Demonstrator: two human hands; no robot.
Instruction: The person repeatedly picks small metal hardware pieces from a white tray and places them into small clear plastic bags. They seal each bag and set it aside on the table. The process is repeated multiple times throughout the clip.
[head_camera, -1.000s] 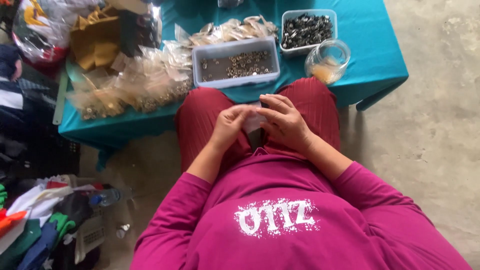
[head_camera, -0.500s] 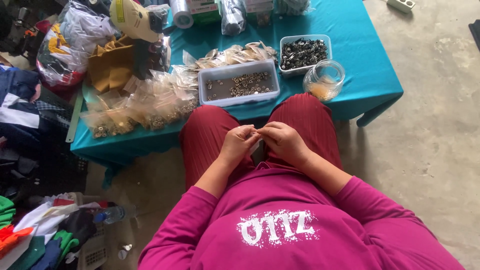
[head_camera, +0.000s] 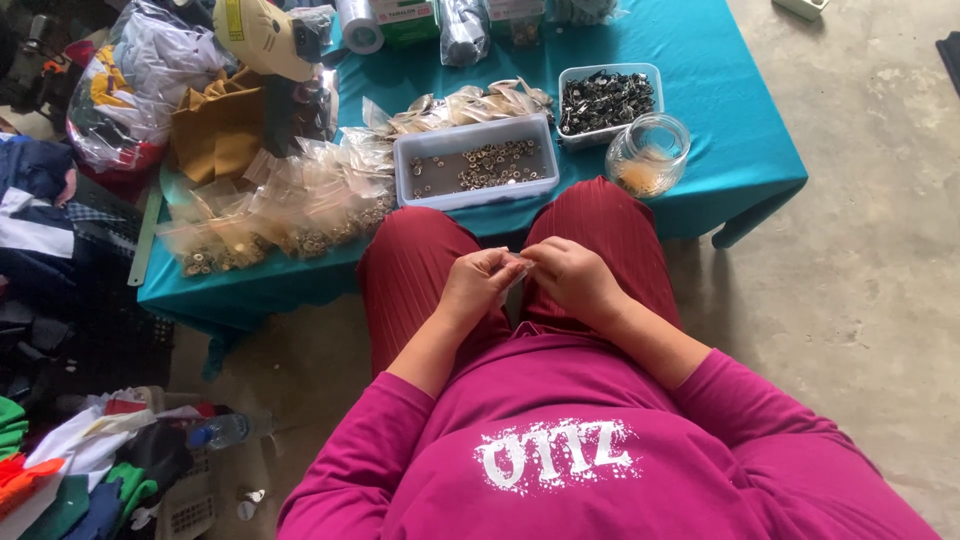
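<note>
My left hand (head_camera: 478, 287) and my right hand (head_camera: 568, 279) meet above my red-trousered lap, fingertips pinched together on a small clear plastic bag (head_camera: 521, 266) that is mostly hidden by the fingers. Just beyond my knees, on the teal table (head_camera: 720, 130), stands a clear rectangular tub (head_camera: 476, 160) with small metal rings in it. To its right are a second tub of dark metal parts (head_camera: 608, 100) and a glass jar (head_camera: 647, 153).
Several filled clear bags (head_camera: 290, 210) lie piled on the table's left part. Fabric, a yellow cap (head_camera: 262, 36) and tape rolls sit at the back. Clothes and a plastic bottle (head_camera: 228, 430) lie on the concrete floor at left.
The view has tilted so the table sits lower in the frame. My hands stay together over my lap, still working the small bag between the fingertips.
</note>
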